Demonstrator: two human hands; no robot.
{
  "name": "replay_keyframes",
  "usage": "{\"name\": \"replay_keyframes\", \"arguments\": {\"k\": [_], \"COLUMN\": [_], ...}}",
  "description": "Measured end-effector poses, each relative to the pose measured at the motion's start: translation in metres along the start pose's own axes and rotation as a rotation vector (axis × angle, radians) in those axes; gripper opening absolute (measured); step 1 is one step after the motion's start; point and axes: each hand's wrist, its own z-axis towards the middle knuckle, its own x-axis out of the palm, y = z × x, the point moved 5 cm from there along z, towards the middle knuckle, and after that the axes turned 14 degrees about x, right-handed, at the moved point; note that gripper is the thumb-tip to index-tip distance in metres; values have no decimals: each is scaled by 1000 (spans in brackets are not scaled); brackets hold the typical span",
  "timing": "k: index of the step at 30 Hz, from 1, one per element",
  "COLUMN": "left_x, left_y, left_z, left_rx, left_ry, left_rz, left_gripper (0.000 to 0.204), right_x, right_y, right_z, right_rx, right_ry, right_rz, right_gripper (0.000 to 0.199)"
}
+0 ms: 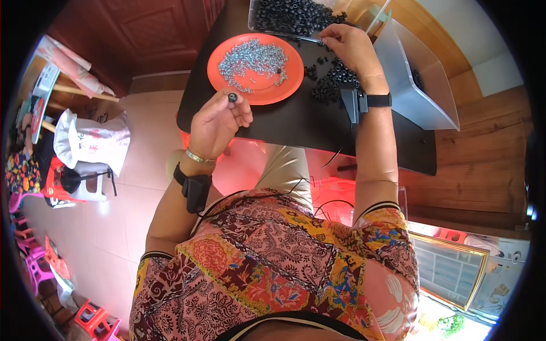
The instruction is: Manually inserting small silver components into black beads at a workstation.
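The left hand (219, 116) pinches a small black ring-like piece (232, 98) by its sides, near the orange-red plate (263, 85) of silvery screws (250, 58); it looks light, hard and slick, best gripped around the rim. Beyond, loose black pieces (335, 83) and a translucent bin (398, 74) crowd the worktop (318, 126). The right hand's (352, 51) fingertips close beside a clear tray (277, 33); any grip is unclear.

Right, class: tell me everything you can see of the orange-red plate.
The orange-red plate is round with a raised rim, apparently plastic. It lies flat on the dark table, many small silvery pieces spread over it, leaving its near side partly bare. The left hand overlaps its near rim in view; contact is unclear.
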Motion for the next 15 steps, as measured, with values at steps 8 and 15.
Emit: {"name": "replay_keyframes", "arguments": {"k": [8, 15], "left_x": [0, 0], "left_y": [0, 1], "left_z": [1, 1], "left_rx": [-3, 0], "left_ry": [8, 10], "left_rz": [9, -12], "left_gripper": [22, 21], "right_x": [14, 63], "right_y": [4, 48], "right_z": [-18, -33], "right_rx": [-37, -219], "right_ry": [143, 210], "right_rz": [33, -118], "right_gripper": [15, 13]}}
